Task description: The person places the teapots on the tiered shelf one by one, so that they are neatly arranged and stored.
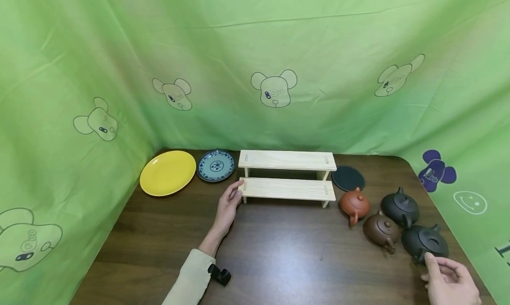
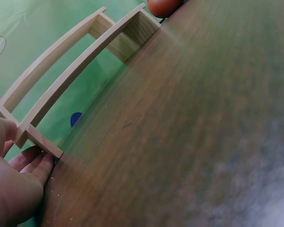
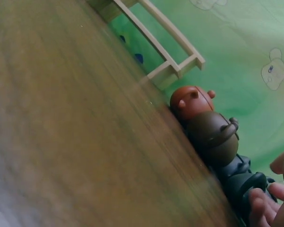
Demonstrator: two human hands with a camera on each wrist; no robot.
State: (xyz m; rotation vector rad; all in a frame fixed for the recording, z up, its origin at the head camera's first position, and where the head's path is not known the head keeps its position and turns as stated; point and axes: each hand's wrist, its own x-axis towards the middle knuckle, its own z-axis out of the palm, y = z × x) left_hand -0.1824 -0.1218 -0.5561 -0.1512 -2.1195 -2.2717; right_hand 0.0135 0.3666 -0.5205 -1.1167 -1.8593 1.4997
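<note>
At the left end of a two-tier wooden display stand (image 1: 287,189), my left hand (image 1: 228,210) grips the lower board's edge. In the left wrist view the thumb lies on the board end and the fingers (image 2: 43,165) are by the short leg. My right hand (image 1: 452,278) is at the handle of the nearest black teapot (image 1: 426,241), thumb and fingers apart in the right wrist view. Beside that pot are a brown teapot (image 1: 381,229), an orange-red teapot (image 1: 354,204) and a second black teapot (image 1: 399,206).
A yellow plate (image 1: 168,173) and a blue patterned plate (image 1: 216,165) lie left of the stand. A dark round plate (image 1: 348,178) lies to its right, behind the orange-red teapot. Green printed cloth (image 1: 275,39) surrounds the brown wooden table (image 1: 279,243).
</note>
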